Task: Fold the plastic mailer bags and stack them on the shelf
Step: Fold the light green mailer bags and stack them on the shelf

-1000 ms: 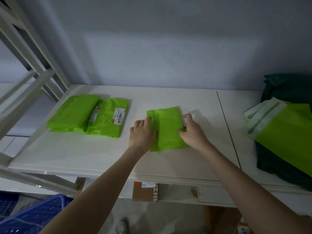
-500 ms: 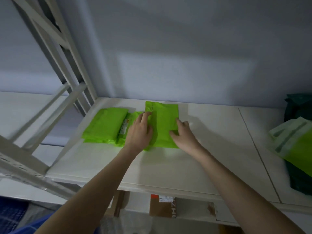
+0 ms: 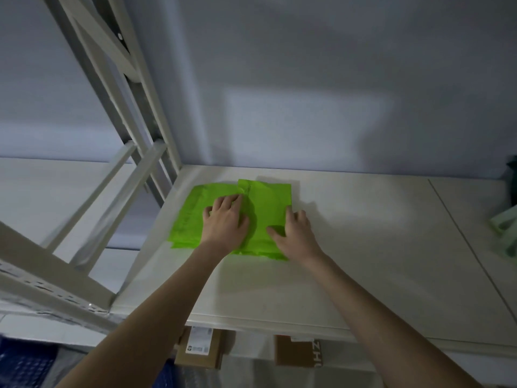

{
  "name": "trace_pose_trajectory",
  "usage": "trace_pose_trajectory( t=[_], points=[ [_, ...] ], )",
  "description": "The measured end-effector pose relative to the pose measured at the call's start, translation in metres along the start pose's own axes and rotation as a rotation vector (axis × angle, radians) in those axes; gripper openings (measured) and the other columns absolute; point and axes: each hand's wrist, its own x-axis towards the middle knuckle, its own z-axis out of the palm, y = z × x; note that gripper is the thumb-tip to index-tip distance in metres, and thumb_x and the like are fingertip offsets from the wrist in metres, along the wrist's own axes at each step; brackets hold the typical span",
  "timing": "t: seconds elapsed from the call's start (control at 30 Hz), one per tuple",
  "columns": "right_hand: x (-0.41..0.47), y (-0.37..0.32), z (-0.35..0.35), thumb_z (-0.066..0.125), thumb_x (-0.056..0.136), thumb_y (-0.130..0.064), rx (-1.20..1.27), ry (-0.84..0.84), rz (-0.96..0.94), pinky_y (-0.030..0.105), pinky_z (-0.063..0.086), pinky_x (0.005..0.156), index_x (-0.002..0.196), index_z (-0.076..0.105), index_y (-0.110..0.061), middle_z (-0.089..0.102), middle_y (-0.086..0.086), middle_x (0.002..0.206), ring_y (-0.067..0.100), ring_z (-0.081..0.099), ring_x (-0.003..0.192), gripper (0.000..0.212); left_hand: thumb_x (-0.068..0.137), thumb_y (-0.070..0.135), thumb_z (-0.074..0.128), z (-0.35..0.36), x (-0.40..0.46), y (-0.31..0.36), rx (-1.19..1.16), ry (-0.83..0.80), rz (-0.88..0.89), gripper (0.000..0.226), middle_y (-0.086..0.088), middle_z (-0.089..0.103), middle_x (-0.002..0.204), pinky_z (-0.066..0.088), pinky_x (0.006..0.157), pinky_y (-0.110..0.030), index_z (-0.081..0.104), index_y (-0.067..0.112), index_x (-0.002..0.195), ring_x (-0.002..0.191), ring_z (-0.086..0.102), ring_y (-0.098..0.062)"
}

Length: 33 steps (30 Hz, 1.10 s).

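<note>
Green plastic fills the far-left corner of the white shelf (image 3: 349, 247), and that is where your work sits: the folded mailer (image 3: 268, 208) lies flat under both your hands, on top of another green bag whose near edge shows beneath it, and just beside a second green stack (image 3: 190, 219) on its left. Your left hand (image 3: 225, 224) rests palm down across the seam between the two piles, fingers loosely spread and pressing, gripping nothing. Your right hand (image 3: 295, 233) lies flat at the mailer's right edge, thumb on the green plastic, fingers narrow and together on the shelf beside it, also holding nothing.

By the look of it you are at the stacking step for this bag: the fold seems done, and you are squaring the piece onto its pile. The next move calls for smoothing it flat so trapped air does not spring the fold open, lining its edges with the bag below, then lifting both hands straight off so the slick plastic does not slide. More bags appear to wait at the far right edge of the view (image 3: 503, 228), though they are too cropped to be sure.

Your mailer's long axis runs away from you, from the shelf's front toward the back wall, tilted a little to the right at the near end. Its far end shows a small raised crease near the left corner.
</note>
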Motion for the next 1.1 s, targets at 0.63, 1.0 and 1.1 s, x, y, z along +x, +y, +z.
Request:
trace_pose_trajectory(
  t=[0.63,1.0,1.1],
  points=[
    [0.010,-0.004,0.037,-0.008,0.077,-0.051,-0.329,0.076,-0.159,0.051,0.010,0.114,0.151,0.008,-0.016,0.003,0.005,0.159,0.018,0.003,0.146,0.083,0.102,0.035,0.021,0.022,0.005,-0.018,0.033,-0.099,0.052,0.052,0.006,0.005,0.159,0.002,0.117,-0.045,0.010,0.020,0.151,0.146,-0.001,-0.012],
    [0.010,-0.014,0.014,0.034,0.098,-0.037,-0.213,0.086,-0.173,0.052,0.011,0.114,0.150,0.017,-0.021,0.007,-0.003,0.159,0.018,0.006,0.146,0.056,0.102,0.033,0.023,0.010,0.002,-0.015,-0.046,-0.077,0.062,0.053,0.003,-0.002,0.159,-0.003,0.117,-0.042,0.009,0.017,0.151,0.146,-0.005,-0.015],
    [0.006,-0.014,0.002,0.033,0.099,-0.038,-0.208,0.103,-0.183,0.050,0.010,0.115,0.149,0.018,-0.022,0.007,-0.004,0.159,0.017,0.007,0.146,0.055,0.101,0.035,0.025,0.000,0.001,-0.008,-0.075,-0.055,0.067,0.055,0.002,-0.004,0.159,-0.005,0.116,-0.042,0.008,0.018,0.151,0.146,-0.007,-0.015]
  ],
)
